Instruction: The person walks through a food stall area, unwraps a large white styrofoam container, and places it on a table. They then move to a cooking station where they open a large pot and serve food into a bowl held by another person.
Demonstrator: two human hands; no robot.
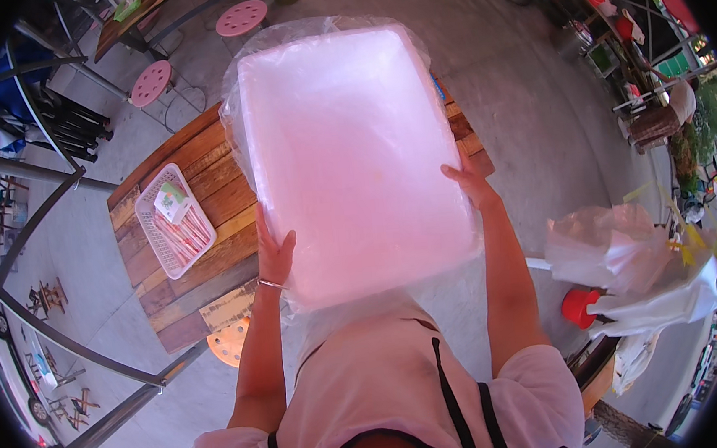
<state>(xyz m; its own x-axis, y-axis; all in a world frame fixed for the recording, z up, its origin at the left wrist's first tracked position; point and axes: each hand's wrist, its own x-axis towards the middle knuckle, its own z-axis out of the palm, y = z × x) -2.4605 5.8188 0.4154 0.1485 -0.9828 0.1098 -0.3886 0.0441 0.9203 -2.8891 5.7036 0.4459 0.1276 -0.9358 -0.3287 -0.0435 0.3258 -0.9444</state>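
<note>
A large rectangular tray (353, 155), pinkish white and shallow with raised walls, is held up in front of my apron. Clear plastic film (234, 132) wraps around it and bulges past its rim. My left hand (275, 249) grips the tray's left wall near the lower corner, thumb over the rim. On the right wall, my right hand (474, 183) has the same kind of hold. The tray's inside shows only a smooth surface. Its underside is hidden, as are most of my fingers behind the walls.
Under the tray stands a wooden plank table (224, 196). A white plastic basket (208, 242) on it holds wrapped chopsticks (183, 238) and a tissue pack (172, 202). Pink stools (241, 18) stand beyond. Plastic bags (606, 242) and a red bucket (577, 309) are right; metal poles (115, 426) left.
</note>
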